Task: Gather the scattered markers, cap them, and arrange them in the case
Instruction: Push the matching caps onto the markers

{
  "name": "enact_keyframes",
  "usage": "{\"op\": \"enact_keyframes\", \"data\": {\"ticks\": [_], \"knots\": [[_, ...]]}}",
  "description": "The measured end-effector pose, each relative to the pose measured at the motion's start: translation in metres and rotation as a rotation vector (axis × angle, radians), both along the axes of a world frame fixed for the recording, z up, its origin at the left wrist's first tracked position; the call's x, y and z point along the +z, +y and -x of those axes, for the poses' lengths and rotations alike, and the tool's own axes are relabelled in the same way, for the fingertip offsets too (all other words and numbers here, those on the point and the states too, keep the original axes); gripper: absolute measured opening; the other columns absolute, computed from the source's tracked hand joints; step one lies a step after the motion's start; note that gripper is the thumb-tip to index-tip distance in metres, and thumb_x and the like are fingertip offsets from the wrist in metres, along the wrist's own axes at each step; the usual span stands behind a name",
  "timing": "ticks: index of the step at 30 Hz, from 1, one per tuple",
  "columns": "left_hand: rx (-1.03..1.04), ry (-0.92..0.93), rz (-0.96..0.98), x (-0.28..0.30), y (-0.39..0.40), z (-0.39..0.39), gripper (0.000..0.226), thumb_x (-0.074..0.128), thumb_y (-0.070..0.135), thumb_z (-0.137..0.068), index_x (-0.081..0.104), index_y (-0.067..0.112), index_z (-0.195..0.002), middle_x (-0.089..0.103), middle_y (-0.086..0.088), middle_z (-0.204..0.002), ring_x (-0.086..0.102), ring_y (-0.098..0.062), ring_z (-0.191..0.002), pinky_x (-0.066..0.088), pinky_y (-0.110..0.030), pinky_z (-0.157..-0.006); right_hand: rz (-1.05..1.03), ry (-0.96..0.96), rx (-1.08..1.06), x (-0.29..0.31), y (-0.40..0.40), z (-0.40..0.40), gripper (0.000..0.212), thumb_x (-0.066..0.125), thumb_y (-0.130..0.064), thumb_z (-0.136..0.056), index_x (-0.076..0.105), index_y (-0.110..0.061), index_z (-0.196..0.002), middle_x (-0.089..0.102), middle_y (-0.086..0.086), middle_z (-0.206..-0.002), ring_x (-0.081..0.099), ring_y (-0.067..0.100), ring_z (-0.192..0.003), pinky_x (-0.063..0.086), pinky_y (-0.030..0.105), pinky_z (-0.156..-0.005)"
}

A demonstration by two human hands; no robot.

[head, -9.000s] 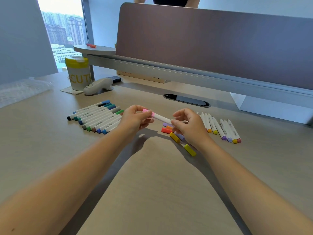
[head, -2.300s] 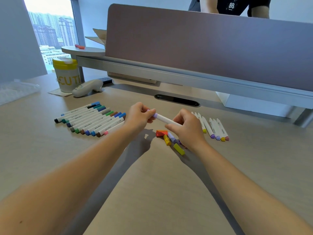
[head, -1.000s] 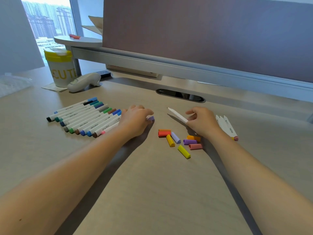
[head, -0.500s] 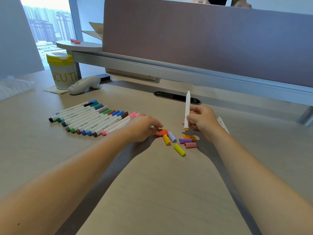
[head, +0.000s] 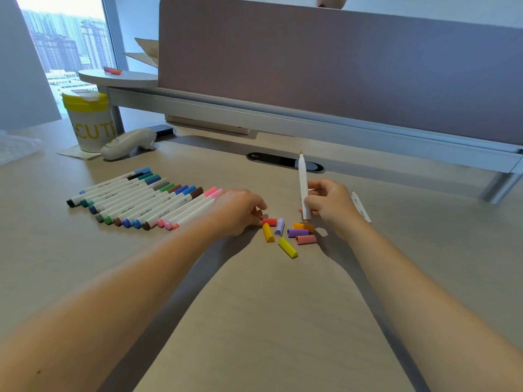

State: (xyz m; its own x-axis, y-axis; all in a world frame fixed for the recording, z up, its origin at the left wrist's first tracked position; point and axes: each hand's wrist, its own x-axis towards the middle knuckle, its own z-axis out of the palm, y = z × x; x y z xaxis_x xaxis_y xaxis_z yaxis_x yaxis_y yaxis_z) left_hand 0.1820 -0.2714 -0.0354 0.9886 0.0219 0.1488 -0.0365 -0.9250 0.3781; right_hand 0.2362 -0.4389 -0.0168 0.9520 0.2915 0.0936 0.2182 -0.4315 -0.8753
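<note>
right hand [head: 329, 206] gripping a light, stiff marker [head: 303, 185] upright at mid-barrel, centre frame; left hand [head: 237, 212] curled, fingertips at small slippery caps [head: 285, 233], apparently pinching one.

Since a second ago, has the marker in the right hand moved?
Yes. The right hand has swung the uncapped marker upright; it lay tilted low, and its tip now crosses the dark cable slot.

Two bare forearms — no sleeves, nothing worn.
</note>
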Motion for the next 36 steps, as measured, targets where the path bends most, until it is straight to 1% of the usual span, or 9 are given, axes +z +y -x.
{"op": "enact_keyframes", "data": {"ticks": [3,9,13,16,18,21,28,32,36], "knots": [[0.027,-0.032,0.114,0.004,0.002,0.003,0.028,0.058,0.018,-0.088,0.061,0.013,-0.115,0.062,-0.006,-0.115,0.056,-0.021,-0.108,0.043,-0.031,-0.094,0.037,-0.075,-0.001,-0.001,0.001,0.002,0.035,0.048,-0.007,-0.091,0.048,-0.009,-0.126,0.050,0.004,-0.104,0.052,0.013,-0.084,0.047,0.019,-0.063],[0.164,-0.152,0.448,0.011,0.009,0.006,0.028,0.050,0.013,-0.092,0.055,0.011,-0.120,0.061,-0.008,-0.107,0.057,-0.012,-0.087,0.047,-0.018,-0.073,0.007,-0.170,0.051,-0.005,0.004,0.008,0.020,0.050,-0.011,-0.092,0.055,-0.008,-0.111,0.054,0.006,-0.099,0.051,0.006,-0.075,0.039,0.011,-0.058],[0.255,-0.212,0.698,0.016,0.014,0.010,0.022,0.051,0.013,-0.091,0.057,0.005,-0.110,0.060,-0.007,-0.092,0.057,-0.012,-0.078,0.048,-0.027,-0.080,0.019,-0.225,0.119,-0.008,0.008,0.016,0.007,0.053,-0.013,-0.091,0.050,-0.017,-0.095,0.059,0.005,-0.096,0.057,0.012,-0.085,0.045,0.012,-0.059],[0.318,-0.220,0.850,0.018,0.017,0.013,0.008,0.053,0.016,-0.090,0.056,0.008,-0.093,0.057,-0.003,-0.080,0.058,-0.019,-0.083,0.050,-0.034,-0.087,0.039,-0.265,0.158,-0.007,0.009,0.021,0.007,0.056,-0.013,-0.089,0.053,-0.017,-0.093,0.055,-0.005,-0.080,0.054,0.006,-0.070,0.044,0.009,-0.054],[0.354,-0.210,0.900,0.017,0.018,0.014,0.010,0.054,0.020,-0.090,0.053,0.015,-0.082,0.058,-0.002,-0.079,0.060,-0.021,-0.086,0.050,-0.035,-0.088,0.043,-0.283,0.168,-0.006,0.010,0.023,0.007,0.057,-0.012,-0.088,0.056,-0.014,-0.094,0.052,-0.010,-0.074,0.052,0.005,-0.066,0.042,0.007,-0.052],[0.386,-0.211,0.964,0.016,0.019,0.015,0.014,0.053,0.026,-0.090,0.052,0.016,-0.080,0.059,-0.001,-0.077,0.060,-0.019,-0.085,0.049,-0.034,-0.087,0.046,-0.305,0.186,-0.006,0.013,0.026,0.009,0.058,-0.011,-0.087,0.059,-0.011,-0.096,0.052,-0.012,-0.072,0.052,0.006,-0.065,0.043,0.006,-0.051],[0.408,-0.184,1.002,0.016,0.012,0.013,0.017,0.053,0.026,-0.090,0.053,0.013,-0.080,0.058,0.000,-0.071,0.055,-0.008,-0.063,0.046,-0.017,-0.063,0.033,-0.337,0.233,-0.006,0.021,0.034,0.006,0.058,-0.012,-0.088,0.057,-0.015,-0.093,0.051,-0.013,-0.071,0.052,0.006,-0.063,0.041,0.001,-0.052],[0.379,-0.198,0.988,0.014,0.006,0.013,0.018,0.055,0.023,-0.089,0.052,0.012,-0.075,0.056,-0.003,-0.072,0.054,-0.010,-0.065,0.048,-0.022,-0.068,0.027,-0.356,0.229,-0.007,0.026,0.037,0.008,0.057,-0.012,-0.089,0.051,-0.018,-0.089,0.049,-0.013,-0.070,0.052,0.007,-0.062,0.042,0.010,-0.057],[0.374,-0.267,0.924,0.017,0.001,0.012,0.015,0.054,0.023,-0.089,0.053,0.012,-0.078,0.056,-0.004,-0.074,0.054,-0.011,-0.064,0.046,-0.015,-0.058,-0.021,-0.342,0.184,-0.009,0.031,0.039,0.007,0.055,-0.011,-0.089,0.050,-0.016,-0.087,0.049,-0.006,-0.071,0.052,0.009,-0.060,0.043,0.013,-0.056]]}}
